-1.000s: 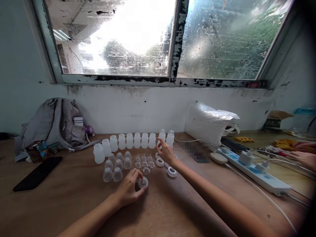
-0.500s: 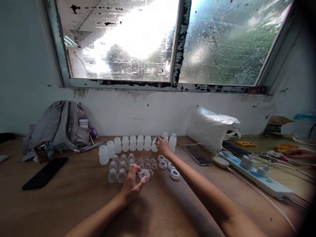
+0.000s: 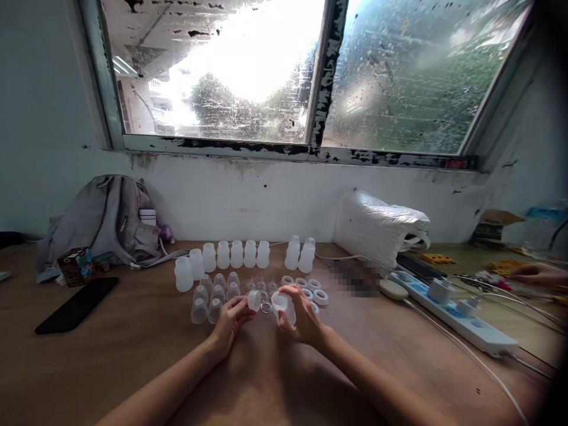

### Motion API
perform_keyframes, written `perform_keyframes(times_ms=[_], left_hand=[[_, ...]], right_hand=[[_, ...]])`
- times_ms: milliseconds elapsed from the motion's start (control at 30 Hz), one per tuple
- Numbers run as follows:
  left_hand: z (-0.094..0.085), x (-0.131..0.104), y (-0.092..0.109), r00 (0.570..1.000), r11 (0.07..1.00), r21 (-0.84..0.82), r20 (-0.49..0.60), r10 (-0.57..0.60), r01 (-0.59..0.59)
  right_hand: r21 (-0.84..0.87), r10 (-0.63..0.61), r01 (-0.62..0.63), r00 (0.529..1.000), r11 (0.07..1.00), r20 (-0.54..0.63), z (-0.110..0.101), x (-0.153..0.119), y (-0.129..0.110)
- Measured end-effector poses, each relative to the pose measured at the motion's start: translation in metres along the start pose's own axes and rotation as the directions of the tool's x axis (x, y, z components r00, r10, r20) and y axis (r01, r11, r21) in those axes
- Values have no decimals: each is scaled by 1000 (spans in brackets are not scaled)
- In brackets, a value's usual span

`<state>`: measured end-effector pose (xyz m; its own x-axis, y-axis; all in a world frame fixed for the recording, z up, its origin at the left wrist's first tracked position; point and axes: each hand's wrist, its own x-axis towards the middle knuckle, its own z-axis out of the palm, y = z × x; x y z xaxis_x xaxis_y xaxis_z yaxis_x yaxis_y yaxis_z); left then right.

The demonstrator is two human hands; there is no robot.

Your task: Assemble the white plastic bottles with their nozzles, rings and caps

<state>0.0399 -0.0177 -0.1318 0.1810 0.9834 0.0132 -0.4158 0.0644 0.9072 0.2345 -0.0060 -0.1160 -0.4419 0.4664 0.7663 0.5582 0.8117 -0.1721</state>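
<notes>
My left hand pinches a white bottle collar ring with a clear nipple that seems to be set in it. Close by on the right, my right hand grips a frosted baby bottle, tilted with its open mouth towards the ring. The two parts are apart. Clear dome caps stand in rows left of my left hand. Behind the hands lie several clear nipples, partly hidden. White collar rings lie beside and behind my right hand.
A row of open frosted bottles stands at the back, with two capped bottles to its right. Left are a black phone and a grey backpack. Right are a power strip and another person's hand.
My right hand has brought a bottle from the back row to the front, beside my left hand. My left hand has turned the ring on its side towards the bottle.
</notes>
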Motion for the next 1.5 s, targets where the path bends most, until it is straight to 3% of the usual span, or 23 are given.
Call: perform_keyframes(times_ms=[167,267,500,667,767,1033,1233,1400,1500], left_hand=[[5,-3,-1,1000,997,-71,22,-11,12],[5,-2,-3,999,994,-106,32,-23,26],[5,-3,-2,999,991,-133,46,-17,23],[7,-6,-2,995,994,55,7,95,-95],[6,-5,-2,991,969,216,-28,132,-123],[5,-6,3,981,881,439,4,196,-178],[1,-4,7,971,891,389,148,188,-232],[-2,-2,10,983,920,349,93,157,-181],[0,-2,12,984,956,241,98,147,-167]], right_hand=[[147,145,-162,982,976,122,16,-11,-7],[203,164,-205,966,958,201,19,-14,-3],[128,210,-243,952,962,224,14,-16,-5],[-54,165,-159,972,986,166,11,-14,-8],[-157,114,-83,974,984,198,9,-14,-4],[-74,73,-57,969,996,238,4,-14,2],[110,233,-266,941,958,246,5,-17,3],[87,231,-263,934,961,273,8,-19,3],[50,211,-230,944,972,255,7,-17,2]])
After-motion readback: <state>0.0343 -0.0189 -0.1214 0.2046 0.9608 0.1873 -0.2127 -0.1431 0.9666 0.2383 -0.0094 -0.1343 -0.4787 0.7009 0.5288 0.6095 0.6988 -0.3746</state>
